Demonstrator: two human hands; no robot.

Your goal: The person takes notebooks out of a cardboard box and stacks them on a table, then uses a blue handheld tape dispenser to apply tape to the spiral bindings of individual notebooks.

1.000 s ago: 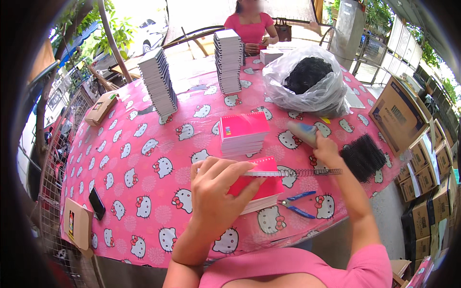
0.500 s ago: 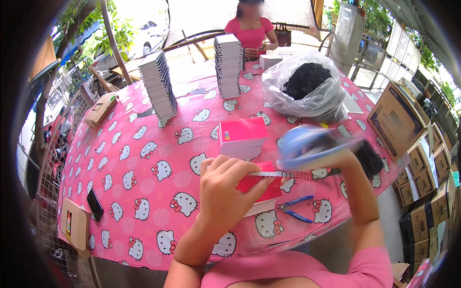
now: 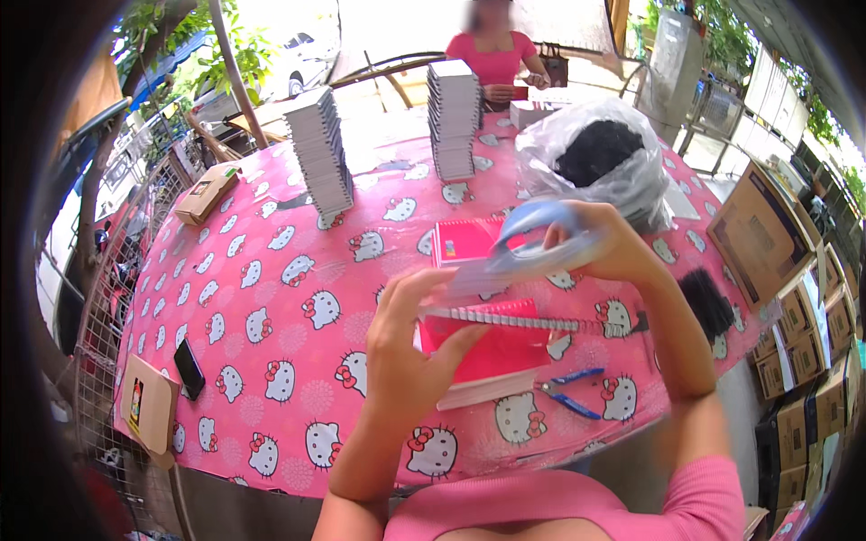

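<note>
One blue tool (image 3: 539,215), gripped by the right hand (image 3: 597,238), has swung away from the tabletop's (image 3: 283,341) right edge, alongside the left hand's (image 3: 402,352) pinched notebook (image 3: 492,317).

Smooth pink cat-printed covering (image 3: 293,270), with a plastic-like sheen; bright pink-red rectangular notebooks (image 3: 494,353), glossy-covered over matt white paper edges; thin spiral-bound notebook (image 3: 505,318), pale paper edged with a wire-like coil; pale blue tool (image 3: 534,216), too blurred to judge; translucent white bag (image 3: 636,185), thin, crumpled, shiny plastic; small blue-handled pliers (image 3: 570,394), plastic-looking grips, metal head; large brown box (image 3: 756,233), matt cardboard; pink top (image 3: 713,482), ribbed cloth.
</note>
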